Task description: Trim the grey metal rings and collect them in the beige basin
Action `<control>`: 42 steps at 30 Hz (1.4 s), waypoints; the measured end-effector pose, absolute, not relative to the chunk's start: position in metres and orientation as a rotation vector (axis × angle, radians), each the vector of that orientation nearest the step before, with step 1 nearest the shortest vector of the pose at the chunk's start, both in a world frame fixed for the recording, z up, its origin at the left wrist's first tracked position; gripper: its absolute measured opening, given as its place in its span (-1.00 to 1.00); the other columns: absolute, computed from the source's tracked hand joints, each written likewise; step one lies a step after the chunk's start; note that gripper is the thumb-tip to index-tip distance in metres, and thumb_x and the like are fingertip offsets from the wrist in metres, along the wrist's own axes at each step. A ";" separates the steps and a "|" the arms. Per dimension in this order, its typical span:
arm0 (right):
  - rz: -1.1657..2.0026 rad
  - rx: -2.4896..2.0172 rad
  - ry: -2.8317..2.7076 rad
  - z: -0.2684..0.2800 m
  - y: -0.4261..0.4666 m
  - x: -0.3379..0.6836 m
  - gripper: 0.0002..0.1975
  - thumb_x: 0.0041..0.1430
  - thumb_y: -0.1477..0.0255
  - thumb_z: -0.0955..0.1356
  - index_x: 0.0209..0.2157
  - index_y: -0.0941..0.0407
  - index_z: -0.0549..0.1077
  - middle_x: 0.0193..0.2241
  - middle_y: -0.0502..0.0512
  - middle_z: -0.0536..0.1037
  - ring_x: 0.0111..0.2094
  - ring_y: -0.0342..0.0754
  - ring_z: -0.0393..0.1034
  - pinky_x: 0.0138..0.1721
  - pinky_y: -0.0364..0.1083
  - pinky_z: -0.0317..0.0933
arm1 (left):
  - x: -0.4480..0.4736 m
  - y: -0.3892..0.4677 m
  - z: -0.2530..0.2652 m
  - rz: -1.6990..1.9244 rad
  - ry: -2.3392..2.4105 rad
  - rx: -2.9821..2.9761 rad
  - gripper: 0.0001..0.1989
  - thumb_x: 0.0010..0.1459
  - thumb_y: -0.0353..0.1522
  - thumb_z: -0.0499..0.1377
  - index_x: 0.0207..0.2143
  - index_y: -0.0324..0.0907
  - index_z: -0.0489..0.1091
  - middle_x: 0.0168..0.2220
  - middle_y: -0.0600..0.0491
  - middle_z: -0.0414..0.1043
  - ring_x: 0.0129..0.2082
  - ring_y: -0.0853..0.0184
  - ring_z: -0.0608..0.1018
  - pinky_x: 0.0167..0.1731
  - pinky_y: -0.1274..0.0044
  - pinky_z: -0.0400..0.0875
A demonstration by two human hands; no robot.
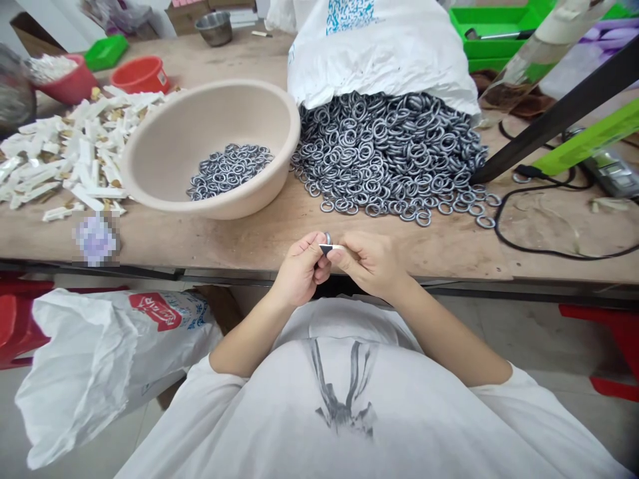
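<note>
My left hand [303, 267] is closed at the front edge of the table, pinching a grey metal ring [328, 237] whose upper part shows between the fingers. My right hand [373, 263] meets it from the right, thumb and fingers closed on a small black-and-white strip [326, 249]. The strip's dark end lies against the left thumb. Whether the strip touches the ring, I cannot tell. Beyond the hands a large pile of similar rings [389, 156] spills from a white woven sack [384, 60]. More rings [229, 169] lie inside a beige basin [164, 140] to the left.
White strip-like pieces [84, 143] are heaped at the left, near a red bowl [140, 74]. On the right stand a slanting black post [559, 110] and a looping black cable [504, 219]. Green trays [492, 30] sit at the back. A white sack [100, 359] hangs below the table edge.
</note>
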State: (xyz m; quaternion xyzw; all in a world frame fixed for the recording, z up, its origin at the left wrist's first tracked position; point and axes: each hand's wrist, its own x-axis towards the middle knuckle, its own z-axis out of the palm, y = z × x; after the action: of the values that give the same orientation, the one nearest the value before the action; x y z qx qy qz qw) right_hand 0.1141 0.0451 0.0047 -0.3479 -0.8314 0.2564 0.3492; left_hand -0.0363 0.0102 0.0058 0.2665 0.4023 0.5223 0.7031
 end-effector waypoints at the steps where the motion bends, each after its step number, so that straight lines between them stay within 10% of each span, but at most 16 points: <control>1: 0.659 -0.898 -2.153 0.005 0.044 0.114 -0.47 0.39 0.04 0.17 -0.56 0.09 0.22 -0.62 -0.06 0.26 -0.55 -0.17 0.11 -0.45 -0.12 -0.05 | -0.036 0.010 0.006 1.165 0.893 0.594 -0.48 -0.07 -0.07 0.42 -0.50 -0.16 0.16 -0.66 0.26 0.11 -0.73 0.60 0.13 -0.74 0.70 -0.04; 10: 0.615 -1.328 -2.033 -0.004 0.079 0.121 -0.46 0.37 0.02 0.15 -0.58 0.08 0.24 -0.65 -0.04 0.25 -0.56 -0.12 0.13 -0.46 -0.10 -0.07 | -0.045 0.001 -0.002 0.935 0.827 0.770 -0.53 0.01 -0.04 0.37 -0.50 -0.22 0.30 -0.66 0.22 0.15 -0.72 0.60 0.16 -0.72 0.70 -0.02; 16: 0.273 -1.593 -2.457 -0.002 0.122 0.087 -0.71 0.29 0.23 0.34 -0.11 0.13 0.53 -0.12 0.26 0.62 -0.19 0.14 0.48 -0.31 -0.05 0.12 | -0.060 0.007 -0.007 1.125 1.008 0.713 -0.65 0.03 -0.14 0.38 -0.35 -0.23 0.43 -0.57 0.13 0.39 -0.70 0.55 0.30 -0.71 0.67 0.15; 21: 0.186 -1.651 -2.592 -0.004 0.134 0.067 -0.69 0.35 0.48 0.21 -0.07 0.28 0.53 -0.10 0.48 0.60 -0.14 0.22 0.52 -0.23 0.03 0.21 | -0.074 0.019 -0.009 1.272 1.071 0.570 -0.73 0.01 -0.28 0.30 -0.25 -0.25 0.48 -0.49 0.07 0.49 -0.65 0.51 0.40 -0.70 0.66 0.21; 30: 1.656 -0.854 -1.700 -0.005 0.073 0.085 -0.54 0.22 -0.06 0.30 -0.37 0.09 0.37 -0.58 -0.07 0.34 -0.54 -0.13 0.25 -0.48 -0.13 0.15 | -0.045 0.023 -0.021 1.387 1.068 0.695 -0.53 0.02 0.02 0.33 -0.37 -0.18 0.33 -0.55 0.21 0.23 -0.65 0.58 0.20 -0.70 0.71 -0.01; 42: 0.888 -0.905 -2.043 -0.004 0.054 0.102 -0.57 0.31 0.06 0.27 -0.48 0.09 0.29 -0.57 -0.07 0.29 -0.51 -0.16 0.15 -0.44 -0.11 -0.03 | -0.045 0.014 -0.003 1.251 0.923 0.540 -0.47 -0.01 0.05 0.35 -0.45 -0.15 0.20 -0.67 0.28 0.01 -0.72 0.58 0.05 -0.75 0.71 -0.08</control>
State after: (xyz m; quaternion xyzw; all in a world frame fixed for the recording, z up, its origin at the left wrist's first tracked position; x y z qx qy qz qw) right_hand 0.1022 0.0541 -0.0037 -0.3513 -0.7926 0.3445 0.3602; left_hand -0.0453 0.0138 -0.0027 0.2406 0.4111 0.5574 0.6800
